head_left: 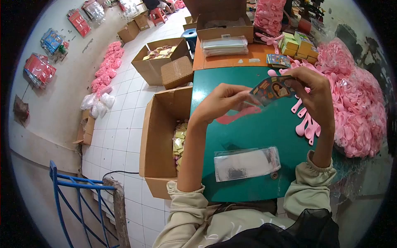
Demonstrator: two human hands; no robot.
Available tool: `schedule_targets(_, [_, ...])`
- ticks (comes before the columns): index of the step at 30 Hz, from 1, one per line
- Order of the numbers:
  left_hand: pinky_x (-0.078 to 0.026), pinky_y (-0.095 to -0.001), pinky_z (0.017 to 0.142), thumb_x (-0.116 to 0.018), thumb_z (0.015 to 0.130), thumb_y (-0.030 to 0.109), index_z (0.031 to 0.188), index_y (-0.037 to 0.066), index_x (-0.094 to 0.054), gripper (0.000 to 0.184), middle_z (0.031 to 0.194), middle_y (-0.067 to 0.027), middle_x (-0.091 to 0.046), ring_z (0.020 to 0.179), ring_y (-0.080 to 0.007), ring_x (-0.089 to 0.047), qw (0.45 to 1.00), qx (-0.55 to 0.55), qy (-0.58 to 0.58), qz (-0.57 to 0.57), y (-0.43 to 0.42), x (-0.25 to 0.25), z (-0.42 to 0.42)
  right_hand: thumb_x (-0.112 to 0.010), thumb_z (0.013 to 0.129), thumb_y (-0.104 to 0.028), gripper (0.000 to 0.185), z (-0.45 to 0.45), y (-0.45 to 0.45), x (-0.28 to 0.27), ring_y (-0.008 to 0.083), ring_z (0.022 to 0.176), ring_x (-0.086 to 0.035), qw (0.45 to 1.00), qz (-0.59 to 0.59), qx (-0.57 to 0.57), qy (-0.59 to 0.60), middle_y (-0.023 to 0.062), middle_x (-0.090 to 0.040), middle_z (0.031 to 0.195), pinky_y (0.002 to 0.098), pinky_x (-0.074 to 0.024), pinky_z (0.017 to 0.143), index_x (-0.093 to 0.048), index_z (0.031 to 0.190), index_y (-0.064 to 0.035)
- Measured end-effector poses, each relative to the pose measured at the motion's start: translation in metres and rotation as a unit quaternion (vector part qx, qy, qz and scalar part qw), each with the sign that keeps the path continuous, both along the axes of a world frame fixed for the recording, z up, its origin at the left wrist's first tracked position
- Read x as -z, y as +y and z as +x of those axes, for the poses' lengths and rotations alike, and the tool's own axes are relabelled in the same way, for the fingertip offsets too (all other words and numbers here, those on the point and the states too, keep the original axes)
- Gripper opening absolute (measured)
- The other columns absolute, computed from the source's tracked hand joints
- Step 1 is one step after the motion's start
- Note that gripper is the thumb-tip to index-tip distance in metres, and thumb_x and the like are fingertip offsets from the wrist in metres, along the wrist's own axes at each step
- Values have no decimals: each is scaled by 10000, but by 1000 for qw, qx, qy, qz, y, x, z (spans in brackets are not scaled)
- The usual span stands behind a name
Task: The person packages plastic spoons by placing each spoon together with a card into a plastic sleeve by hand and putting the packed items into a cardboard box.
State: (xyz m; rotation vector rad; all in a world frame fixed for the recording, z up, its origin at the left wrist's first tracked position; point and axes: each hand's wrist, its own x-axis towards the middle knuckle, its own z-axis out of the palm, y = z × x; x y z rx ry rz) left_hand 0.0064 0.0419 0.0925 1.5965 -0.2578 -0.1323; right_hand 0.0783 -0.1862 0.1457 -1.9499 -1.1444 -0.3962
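Note:
My left hand (225, 101) pinches a clear plastic bag with a pink spoon (237, 116) in it, above the green table top (252, 136). My right hand (314, 89) grips a dark printed card (273, 90) with a small picture on it. The card's left end overlaps the bag near my left fingers; how far it is inside, I cannot tell. Below my hands lies a stack of clear plastic bags (247, 164). Several loose pink spoons (308, 128) lie by my right wrist, and a small pile of printed cards (278, 60) is beyond my hands.
A large bundle of pink spoons (357, 107) in plastic fills the table's right side. Left of the table stands an open cardboard box (159, 136) with packed pieces inside. Yellow-green boxes (297, 43) and bagged sleeves (224, 46) are at the back. A blue railing (78, 184) stands lower left.

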Motion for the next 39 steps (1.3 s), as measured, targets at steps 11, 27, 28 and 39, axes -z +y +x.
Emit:
schedule_targets(11, [-500, -270, 788, -502, 928, 251, 1106, -44, -581, 354, 923, -90, -650, 850, -138, -614, 1000, -23, -22, 3, -1, 4, 2, -604, 778, -10, 117, 1, -2, 0, 207, 651, -585, 1000, -14, -11, 14, 118, -608, 763, 297, -457, 596, -604, 894, 3])
schedule_targets(27, [-420, -263, 552, -589, 875, 326, 1392, 94, -303, 635, 633, -73, -551, 568, -97, -452, 949, -113, -69, 287, -23, 20, 11, -582, 810, -104, 123, 22, 17, 42, 332, 748, -593, 948, -222, -207, 100, 170, -607, 791, 376, -461, 668, -606, 862, 5])
schedule_targets(28, [-420, -268, 556, -591, 867, 365, 1398, 109, -293, 660, 655, -65, -555, 573, -108, -459, 945, -118, -41, 302, -24, 15, 8, -624, 775, -120, 149, 28, 17, 42, 260, 680, -603, 947, -211, -221, 97, 153, -597, 724, 342, -460, 625, -598, 829, 17])
schedule_targets(39, [-541, -347, 823, -589, 876, 196, 1252, 22, -442, 440, 992, -78, -595, 921, -165, -598, 960, -215, 38, -174, 1, 88, -6, -656, 799, -179, 187, 59, 25, 84, 97, 596, -549, 889, -59, -165, 422, 32, -593, 672, 224, -442, 539, -603, 770, -3])
